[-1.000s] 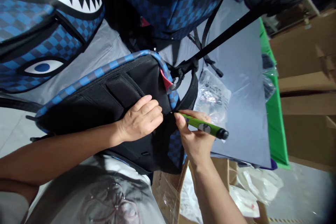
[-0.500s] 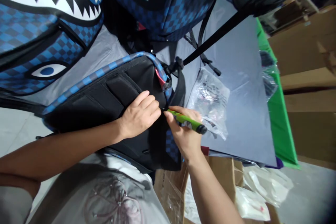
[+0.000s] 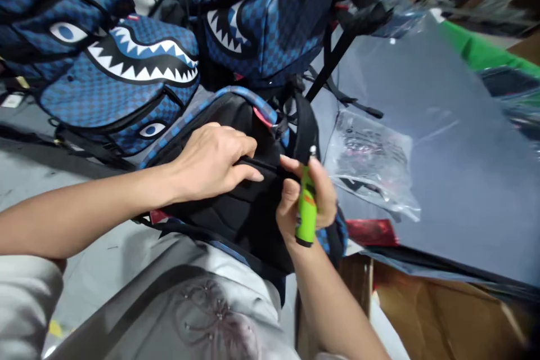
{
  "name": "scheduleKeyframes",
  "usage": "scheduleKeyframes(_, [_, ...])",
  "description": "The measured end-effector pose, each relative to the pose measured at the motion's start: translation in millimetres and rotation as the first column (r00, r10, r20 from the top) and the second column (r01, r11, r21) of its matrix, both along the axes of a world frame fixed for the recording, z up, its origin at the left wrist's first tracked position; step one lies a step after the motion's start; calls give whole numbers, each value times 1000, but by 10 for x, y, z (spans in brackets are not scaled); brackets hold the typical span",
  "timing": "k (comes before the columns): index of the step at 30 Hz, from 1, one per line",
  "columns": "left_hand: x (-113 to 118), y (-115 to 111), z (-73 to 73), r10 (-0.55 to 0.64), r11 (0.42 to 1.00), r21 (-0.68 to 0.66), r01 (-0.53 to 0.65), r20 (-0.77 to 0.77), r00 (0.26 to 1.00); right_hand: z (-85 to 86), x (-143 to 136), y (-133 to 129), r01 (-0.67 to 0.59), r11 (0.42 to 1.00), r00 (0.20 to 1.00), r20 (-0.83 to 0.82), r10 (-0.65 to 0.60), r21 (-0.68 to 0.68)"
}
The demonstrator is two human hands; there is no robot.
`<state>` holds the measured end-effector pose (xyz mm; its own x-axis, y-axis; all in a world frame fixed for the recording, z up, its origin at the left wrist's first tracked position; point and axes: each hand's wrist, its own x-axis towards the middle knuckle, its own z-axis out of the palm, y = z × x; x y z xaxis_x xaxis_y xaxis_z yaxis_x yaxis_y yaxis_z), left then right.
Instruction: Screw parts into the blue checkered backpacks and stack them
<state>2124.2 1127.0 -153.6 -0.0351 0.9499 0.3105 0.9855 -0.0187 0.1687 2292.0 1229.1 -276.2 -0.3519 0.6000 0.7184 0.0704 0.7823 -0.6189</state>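
Note:
A backpack with black back padding and blue checkered edging lies across my lap and the table edge. My left hand presses on the padding, thumb and fingers pinching a black strip of it. To the right, my right hand is wrapped round a green lighter, which stands roughly upright with its metal tip at the top. Its thumb and index finger are close to the right end of the black strip; whether they touch it is unclear.
Blue checkered backpacks with shark mouths crowd the upper left, and another stands behind. A clear plastic bag and a red packet lie on the grey tabletop. A cardboard box sits below at the right.
The lighter has swung from pointing left to upright in my right hand. My left hand has gone from a closed fist to a looser pinch. The view has shifted, showing more backpacks.

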Motion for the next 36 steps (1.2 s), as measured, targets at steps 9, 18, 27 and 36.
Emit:
scheduleKeyframes(9, [70,-288,-141,72,994,-85,-72,-10,997,163,-122,-48,-198,964,952,269,145,180])
scheduleKeyframes(18, [-325,540,-459,-20,977,-211,-29,-226,974,-66,29,-412,-145,975,979,170,116,170])
scheduleKeyframes(27, [-272,446,-595,-96,986,-161,41,-350,932,-78,19,-45,-203,962,953,188,237,-184])
scheduleKeyframes(36, [-218,511,-654,-45,972,-229,-54,-408,912,5,19,98,-200,923,915,273,296,-330])
